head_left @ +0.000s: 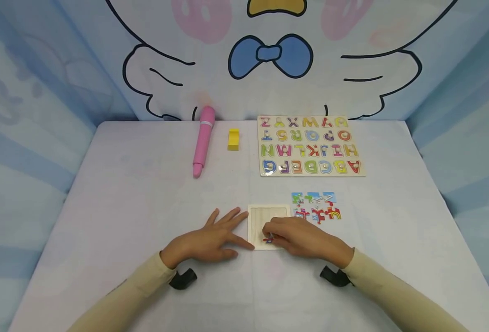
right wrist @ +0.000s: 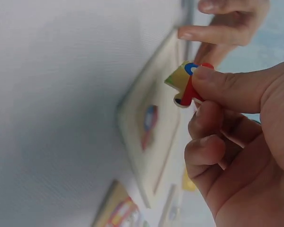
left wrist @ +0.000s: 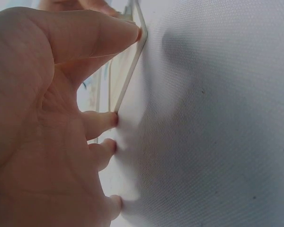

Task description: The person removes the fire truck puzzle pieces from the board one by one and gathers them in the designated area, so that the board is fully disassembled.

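Note:
My right hand (head_left: pixel 300 235) pinches a small jigsaw piece (right wrist: pixel 182 82), coloured red, blue and yellow-green, between thumb and fingers above the square wooden puzzle tray (head_left: pixel 258 221). In the right wrist view, a blurred red and blue patch shows inside that tray. My left hand (head_left: pixel 211 240) lies with fingers spread at the tray's left side, thumb and a fingertip right at its edge. Several loose jigsaw pieces (head_left: pixel 318 215) with red, blue and green pictures lie on the table just right of the tray.
Behind the tray, an alphabet board (head_left: pixel 312 176) with knobbed letters lies at the back right. A yellow block (head_left: pixel 233 139) and a pink marker-like stick (head_left: pixel 203 140) sit at the back left. A printed curtain (head_left: pixel 269 97) closes off the table's far edge.

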Demonstrator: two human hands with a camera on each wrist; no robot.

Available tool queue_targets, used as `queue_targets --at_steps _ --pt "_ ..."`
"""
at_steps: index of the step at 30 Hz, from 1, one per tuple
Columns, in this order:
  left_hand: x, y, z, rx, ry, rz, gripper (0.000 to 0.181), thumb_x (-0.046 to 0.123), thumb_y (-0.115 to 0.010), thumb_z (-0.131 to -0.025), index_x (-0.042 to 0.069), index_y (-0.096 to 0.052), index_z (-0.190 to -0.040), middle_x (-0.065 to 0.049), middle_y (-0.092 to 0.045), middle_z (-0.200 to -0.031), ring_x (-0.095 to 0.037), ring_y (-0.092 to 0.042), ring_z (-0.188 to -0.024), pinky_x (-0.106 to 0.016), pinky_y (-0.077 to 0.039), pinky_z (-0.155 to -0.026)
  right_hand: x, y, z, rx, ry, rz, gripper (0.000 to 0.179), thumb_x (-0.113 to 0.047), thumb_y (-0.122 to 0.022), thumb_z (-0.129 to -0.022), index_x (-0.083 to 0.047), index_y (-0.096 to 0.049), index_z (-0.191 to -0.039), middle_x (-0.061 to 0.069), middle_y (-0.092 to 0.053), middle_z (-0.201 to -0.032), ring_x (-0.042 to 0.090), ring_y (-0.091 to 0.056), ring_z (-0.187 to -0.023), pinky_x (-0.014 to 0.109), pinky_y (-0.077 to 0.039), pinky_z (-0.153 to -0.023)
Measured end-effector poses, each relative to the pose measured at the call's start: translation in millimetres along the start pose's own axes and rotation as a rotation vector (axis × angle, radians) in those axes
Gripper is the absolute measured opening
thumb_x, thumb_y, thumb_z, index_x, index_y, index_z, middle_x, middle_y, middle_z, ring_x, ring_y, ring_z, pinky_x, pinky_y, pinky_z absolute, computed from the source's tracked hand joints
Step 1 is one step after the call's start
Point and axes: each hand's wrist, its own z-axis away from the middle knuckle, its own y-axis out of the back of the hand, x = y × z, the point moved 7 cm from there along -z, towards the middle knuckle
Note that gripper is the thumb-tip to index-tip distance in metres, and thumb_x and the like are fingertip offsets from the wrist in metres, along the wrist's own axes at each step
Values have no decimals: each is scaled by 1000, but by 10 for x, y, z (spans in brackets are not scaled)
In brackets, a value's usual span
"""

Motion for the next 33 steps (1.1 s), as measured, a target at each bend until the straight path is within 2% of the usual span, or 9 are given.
queue_targets --at_steps 3,6,10,14,19,27,33 --pt "-5 -7 0 4 3 2 37 17 -68 -97 31 -71 -132 -12 -15 -170 -33 2 -157 -72 5 -116 29 137 73 9 -19 -63 18 -4 -72 -94 -17 -63 -102 -10 -58 -91 6 -54 -82 25 -49 -74" --pt "-14 -14 -5 3 12 -4 38 17 -69 -97 31 -71 -132 -11 -15 -170 -32 2 -157 -71 5 -116 155 310 211 -12 -85 -91 21 0 -73 -92 -17 -61 -96 -11 -54 -86 6 -52 -80 25 -46 -71" --pt "-17 -9 -9 -2 21 -16 38 17 -69 -97 31 -71 -132 -11 -16 -170 -32 2 -157 -70 4 -117 413 492 450 -78 -193 -87 23 1 -74 -91 -18 -60 -90 -11 -52 -80 9 -52 -79 25 -42 -68" --pt "-15 -1 1 -4 16 -28 38 17 -69 -97 31 -71 -132 -12 -16 -170 -33 2 -157 -71 4 -116 611 514 626 -151 -266 -93 26 -1 -74 -90 -19 -57 -86 -11 -48 -74 8 -51 -74 25 -40 -65" --pt "-11 11 11 2 10 -27 39 17 -69 -97 31 -71 -132 -13 -16 -170 -34 1 -157 -72 3 -116 705 454 671 -183 -257 -77 28 1 -75 -88 -20 -57 -85 -11 -45 -72 6 -48 -71 25 -40 -64" --pt "-1 8 -4 4 10 -12 38 16 -69 -97 30 -71 -132 -12 -16 -170 -33 1 -157 -71 4 -116 759 434 628 -131 -243 95 25 -1 -78 -85 -22 -66 -93 -10 -52 -87 8 -47 -77 25 -44 -68" --pt "-15 4 -14 6 22 -12 38 16 -69 -97 31 -71 -132 -11 -16 -170 -32 2 -157 -70 5 -117 777 414 606 -126 -260 100 22 -5 -79 -87 -20 -71 -101 -10 -57 -95 10 -50 -84 29 -48 -73"
